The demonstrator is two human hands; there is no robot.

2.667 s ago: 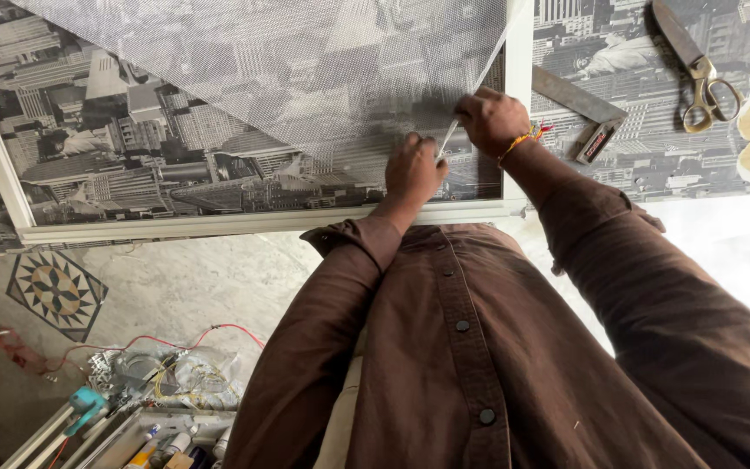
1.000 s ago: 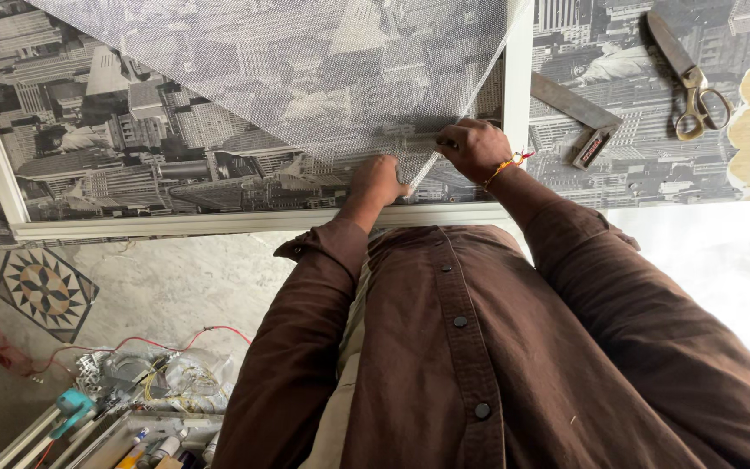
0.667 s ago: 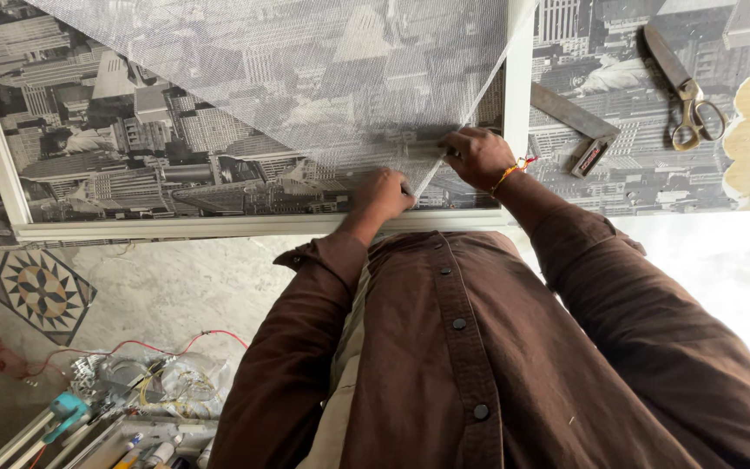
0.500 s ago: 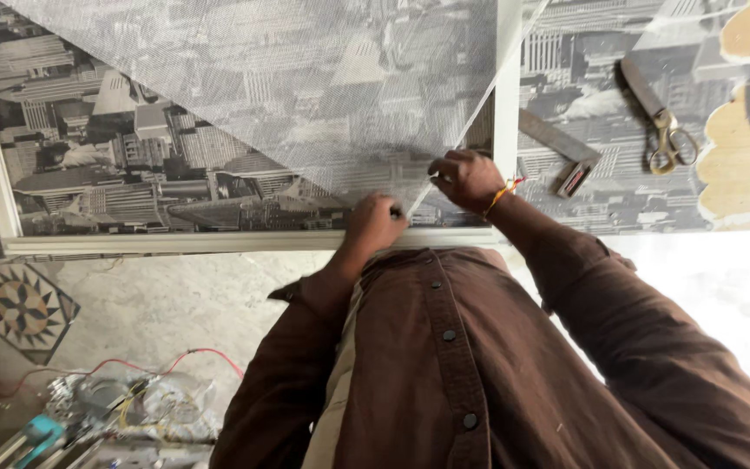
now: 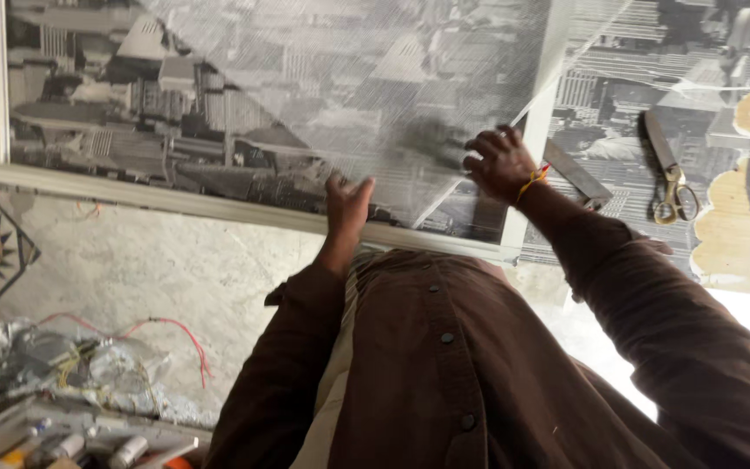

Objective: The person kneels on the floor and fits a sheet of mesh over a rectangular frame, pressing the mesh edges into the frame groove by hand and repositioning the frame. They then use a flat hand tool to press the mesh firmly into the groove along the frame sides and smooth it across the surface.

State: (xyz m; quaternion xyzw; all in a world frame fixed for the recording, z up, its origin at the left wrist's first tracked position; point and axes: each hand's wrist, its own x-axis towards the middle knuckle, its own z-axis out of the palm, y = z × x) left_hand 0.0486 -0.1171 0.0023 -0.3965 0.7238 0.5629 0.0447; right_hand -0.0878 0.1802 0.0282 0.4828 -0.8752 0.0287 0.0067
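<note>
A sheet of grey mesh [image 5: 323,78] lies spread over a white-framed panel [image 5: 219,207], and both hands work at its near edge. The mesh looks thin, light and limp, a thing likely to sag, crease or fray if tugged at one spot, so it is best taken along its cut edge with several fingers rather than by a corner. The left hand [image 5: 346,204] rests just inside the frame's near rail with its fingers spread flat on the mesh. The right hand [image 5: 498,163] sits at the frame's near right corner, fingers curled over the mesh edge; whether it pinches the mesh or a small tool cannot be told through the blur. Just beyond the frame's right rail lies a flat metal square [image 5: 576,174], and farther right a pair of scissors [image 5: 668,178] with brass-coloured handles. Well below the frame's near rail, a red wire [image 5: 175,334] trails across the stone floor [image 5: 149,269] towards a heap of clutter.
</note>
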